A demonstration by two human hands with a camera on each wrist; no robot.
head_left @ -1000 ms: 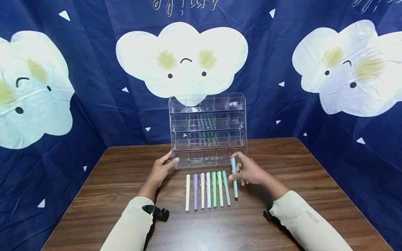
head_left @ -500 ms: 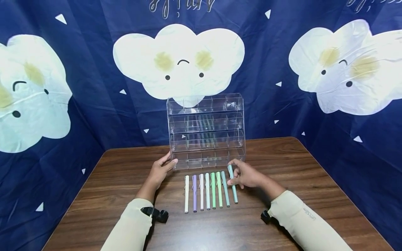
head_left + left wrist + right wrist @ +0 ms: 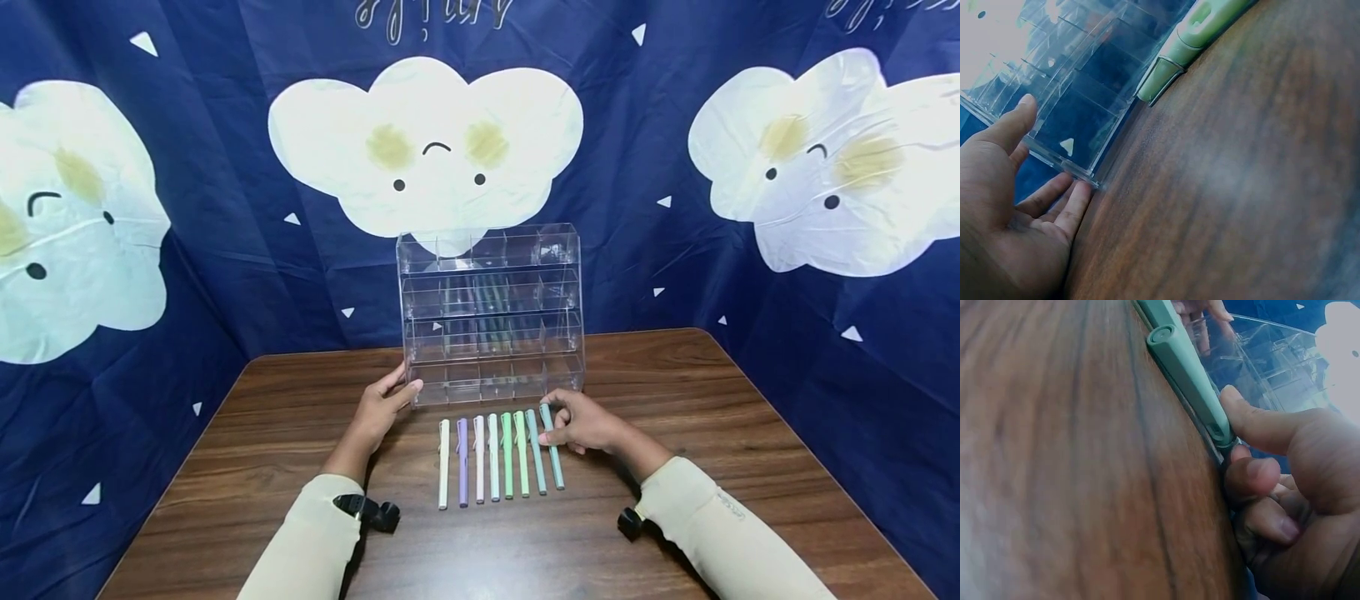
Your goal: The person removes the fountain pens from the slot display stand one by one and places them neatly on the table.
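My right hand pinches the cap end of a teal pen between thumb and fingers, at the right end of a row of pens. In the right wrist view this pen lies along the wooden table, beside another teal pen. My left hand rests against the lower left side of a clear acrylic display rack. In the left wrist view the thumb is straight in front of the rack's corner, and the fingertips touch its bottom edge.
Left of the teal pens lie cream, purple, pink, pale mint and two green pens, side by side. The rack has tiered, divided rows. A blue curtain with clouds hangs behind the table.
My right hand has lowered the teal pen and brought it slightly left and toward me, beside the other teal pen. My left hand stays at the rack's side.
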